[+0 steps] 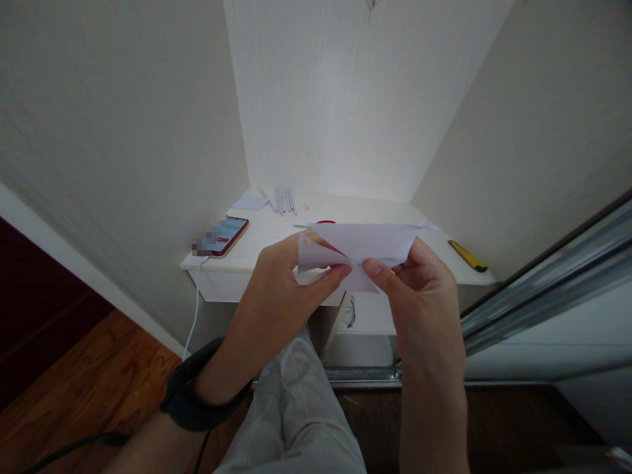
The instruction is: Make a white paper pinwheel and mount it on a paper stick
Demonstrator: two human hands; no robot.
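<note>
From the head view, we're looking down on a close bit of paperwork: both hands are up in front of the white shelf [390, 209], and the white paper [378, 240] is right there between them. We see the left hand [279, 276] closed in a pinch, thumb on the near face of the paper, and at this side a flap stands away from the sheet, leaving a gap. Over to the right hand [425, 289], and it's a pinch again, thumb pressed near the paper's middle, just beside the other thumb; we can't fully see the fingers behind.

Behind the paper we catch a red-handled tool [326, 222], partly hidden. Farther back, we have slim white rolls [285, 201] in a loose row, a flat paper piece [248, 202] to their left and small pale bits [309, 207] to their right. On the left lies a phone [232, 236], a white cable [197, 296] hanging near its lower end; on the far right, a yellow-and-black tool [467, 256]. Down below, between the wrists, we spot glasses [350, 312] on a lower shelf [375, 316], and a black band [197, 409] circles the left wrist.
</note>
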